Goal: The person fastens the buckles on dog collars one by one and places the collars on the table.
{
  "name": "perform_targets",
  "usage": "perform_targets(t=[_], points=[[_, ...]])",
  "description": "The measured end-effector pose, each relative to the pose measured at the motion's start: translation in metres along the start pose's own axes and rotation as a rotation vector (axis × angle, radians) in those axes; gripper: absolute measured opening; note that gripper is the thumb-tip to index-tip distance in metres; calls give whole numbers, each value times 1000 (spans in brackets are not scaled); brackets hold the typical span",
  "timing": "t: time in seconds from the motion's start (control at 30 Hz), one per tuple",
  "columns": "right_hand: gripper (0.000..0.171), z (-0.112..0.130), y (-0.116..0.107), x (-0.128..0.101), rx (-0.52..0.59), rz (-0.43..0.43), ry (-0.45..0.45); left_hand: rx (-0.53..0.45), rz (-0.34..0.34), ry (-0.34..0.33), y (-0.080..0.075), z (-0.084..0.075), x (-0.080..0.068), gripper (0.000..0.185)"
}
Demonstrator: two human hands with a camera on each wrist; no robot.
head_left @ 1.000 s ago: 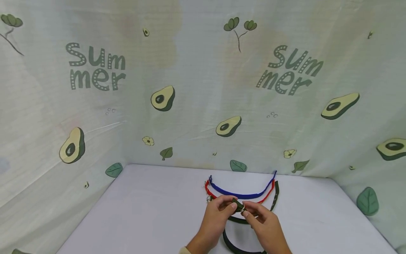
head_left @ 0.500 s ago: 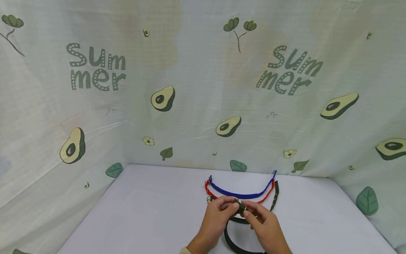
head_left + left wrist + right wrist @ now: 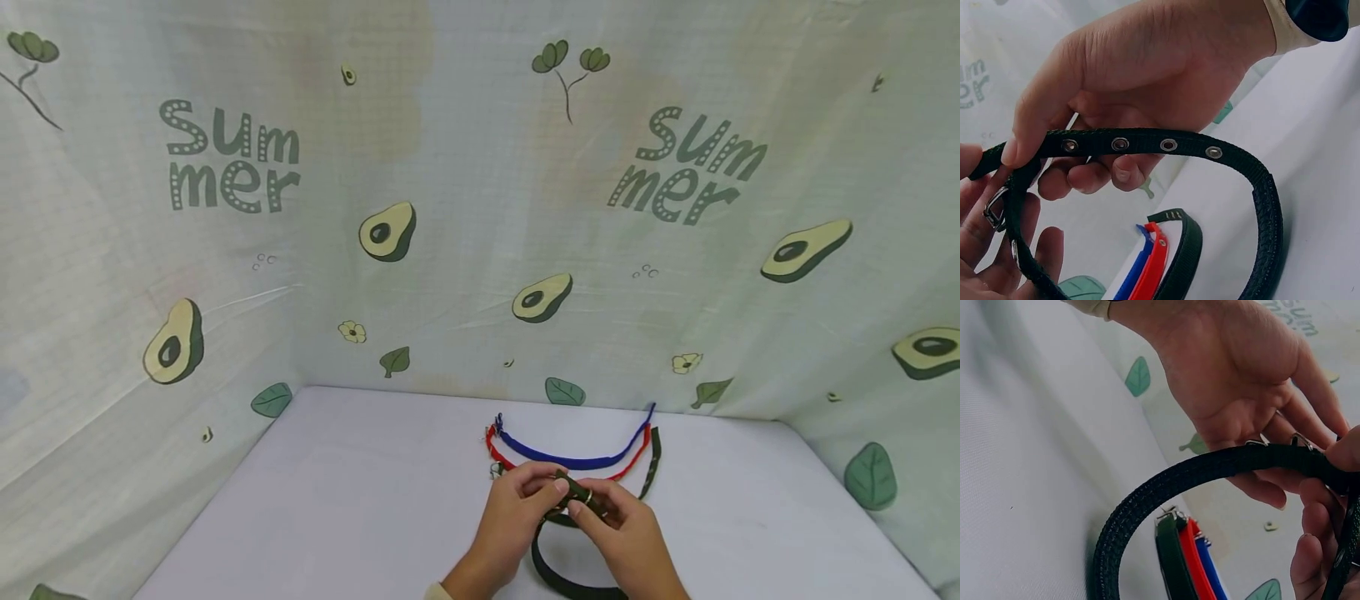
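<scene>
A dark green collar (image 3: 1270, 231), with metal eyelets (image 3: 1120, 145) along its strap and a metal buckle (image 3: 995, 209), is bent into a loop between both hands. In the head view, the left hand (image 3: 517, 508) pinches the strap between thumb and fingers on the left. Close beside it, the right hand (image 3: 628, 533) grips the strap end, thumb on top, at a small metal loop (image 3: 588, 496). The rest of the collar hangs toward the wearer. In the right wrist view, fingers of the right hand (image 3: 1235, 381) lie behind the strap near the metal fittings.
Behind the hands, a blue collar (image 3: 570, 462), a red collar (image 3: 637, 450) and another dark green collar (image 3: 654, 458) lie curved on the white table (image 3: 360, 500). A printed cloth (image 3: 465, 208) rises at the table's back and sides.
More of the strap end now shows past the metal loop, toward the right. The right thumb has moved onto it; the left hand has stayed nearly in place.
</scene>
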State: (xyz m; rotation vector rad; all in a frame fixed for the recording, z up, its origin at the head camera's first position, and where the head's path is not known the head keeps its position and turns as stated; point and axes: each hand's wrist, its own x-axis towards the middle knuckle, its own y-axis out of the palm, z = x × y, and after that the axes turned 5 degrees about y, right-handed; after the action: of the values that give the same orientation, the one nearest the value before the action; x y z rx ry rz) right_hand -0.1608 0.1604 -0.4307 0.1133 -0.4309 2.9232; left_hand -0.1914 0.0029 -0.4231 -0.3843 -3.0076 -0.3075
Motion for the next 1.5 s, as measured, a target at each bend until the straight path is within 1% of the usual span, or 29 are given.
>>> perform_targets(t=[0.17,0.33,0.53,0.67,0.77,0.97,1.1,1.23,1.37,1.43,1.5], points=[[26,0,-2,2,-8,5,29,5,-3,9,-2,-1,1,25],[26,3,-4,3,23,16,61,8,-16,22,-2,-2,2,24],[22,2,-5,4,58,26,61,-4,-24,28,-6,-1,2,25],[21,5,-7,5,90,44,106,-20,-28,32,-8,-1,4,25],[21,5,-7,6,94,53,132,-30,-28,31,-8,-1,4,25],[21,3,-9,7,112,54,130,-17,-35,23,-8,-2,5,26],[22,3,-9,6,150,42,125,-2,-13,18,-7,0,4,30],[21,5,-9,4,203,22,109,27,35,3,-7,4,3,34],[21,5,-10,4,244,-1,114,66,77,-15,-7,9,2,32],[23,4,-10,4,273,-5,108,59,86,-11,-6,11,2,30],[25,3,-10,3,308,-1,81,50,91,-6,-6,12,2,28]])
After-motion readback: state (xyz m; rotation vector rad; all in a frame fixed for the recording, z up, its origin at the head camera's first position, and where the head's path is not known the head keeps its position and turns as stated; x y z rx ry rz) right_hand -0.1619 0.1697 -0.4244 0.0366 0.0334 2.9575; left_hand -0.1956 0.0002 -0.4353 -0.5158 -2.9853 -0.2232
